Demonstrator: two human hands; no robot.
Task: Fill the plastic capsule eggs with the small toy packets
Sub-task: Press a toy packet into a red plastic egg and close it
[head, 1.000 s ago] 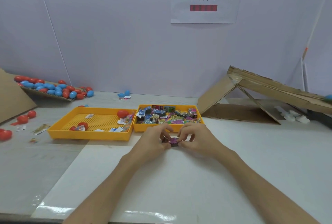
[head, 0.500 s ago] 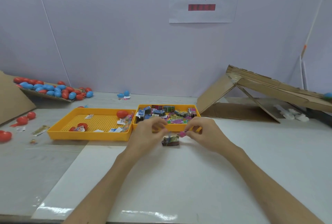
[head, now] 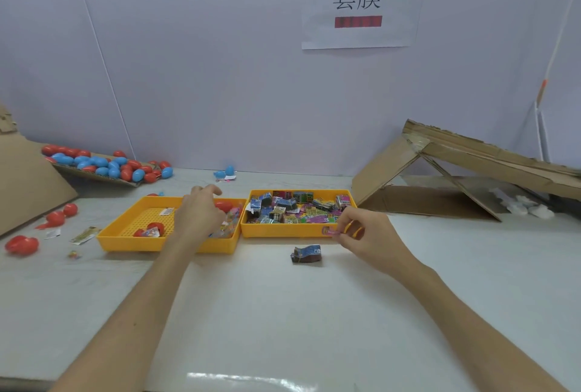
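My left hand (head: 199, 214) hovers over the left yellow tray (head: 125, 228), fingers loosely curled, holding nothing I can see. That tray holds red capsule halves (head: 154, 229) and a few small packets. My right hand (head: 364, 236) pinches a small pink packet (head: 330, 231) in front of the right yellow tray (head: 283, 232), which is full of toy packets (head: 292, 209). A dark folded packet (head: 306, 254) lies loose on the table between my hands.
A pile of red and blue capsule eggs (head: 107, 165) lies on cardboard at the back left. Loose red halves (head: 22, 245) sit at the far left. A folded cardboard ramp (head: 456, 171) stands at the right. A blue egg (head: 224, 173) rests by the wall.
My hands have parted. The left moved away to the left tray, the right drew back right with the pink packet, and the dark packet now lies alone on the table.
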